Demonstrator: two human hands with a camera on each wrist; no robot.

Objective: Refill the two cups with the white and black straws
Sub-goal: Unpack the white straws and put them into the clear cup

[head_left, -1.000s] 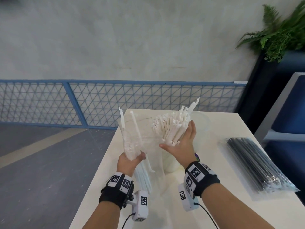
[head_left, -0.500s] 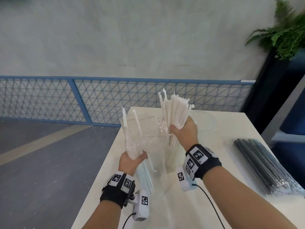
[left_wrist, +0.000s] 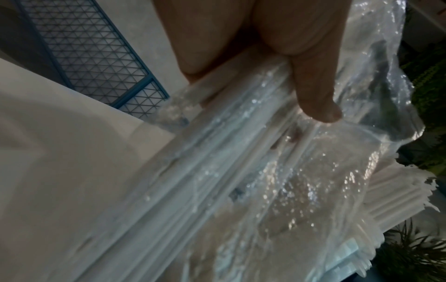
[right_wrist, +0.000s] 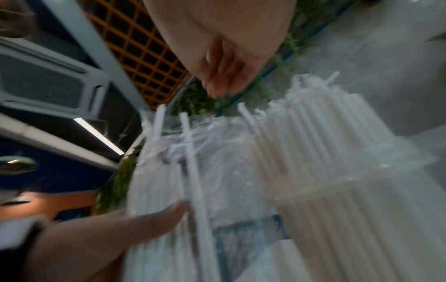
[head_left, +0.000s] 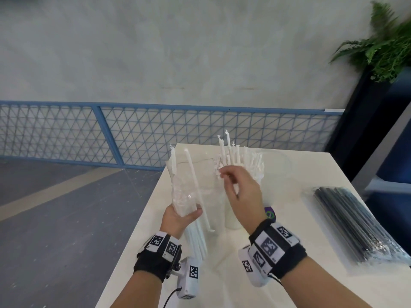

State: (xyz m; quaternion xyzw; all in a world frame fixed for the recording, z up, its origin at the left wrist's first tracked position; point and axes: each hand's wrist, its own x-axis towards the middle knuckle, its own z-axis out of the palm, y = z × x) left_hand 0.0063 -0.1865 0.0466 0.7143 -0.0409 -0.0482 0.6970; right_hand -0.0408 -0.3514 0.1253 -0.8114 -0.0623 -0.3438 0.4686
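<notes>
Left hand (head_left: pixel 178 217) clamped around a clear bag (head_left: pixel 184 192) with a few white straws (head_left: pixel 195 185) left inside, held up above the surface (head_left: pixel 300 218). Right hand (head_left: pixel 242 194) loose and holding nothing, fingers just above a cup (head_left: pixel 233 216) full of upright white straws. Black straws (head_left: pixel 353 225) lying wrapped, well off to the right.

You face a grey plaster wall (head_left: pixel 178 47) running across from ten to two o'clock, with a blue lattice railing (head_left: pixel 138 134) along its foot. At eight o'clock lies a grey floor (head_left: pixel 55 230) crossed by a pale stripe. A fern (head_left: pixel 382 47) in a dark planter (head_left: pixel 353 121) stands at two o'clock. The white bench (head_left: pixel 311 218) sits below you.
</notes>
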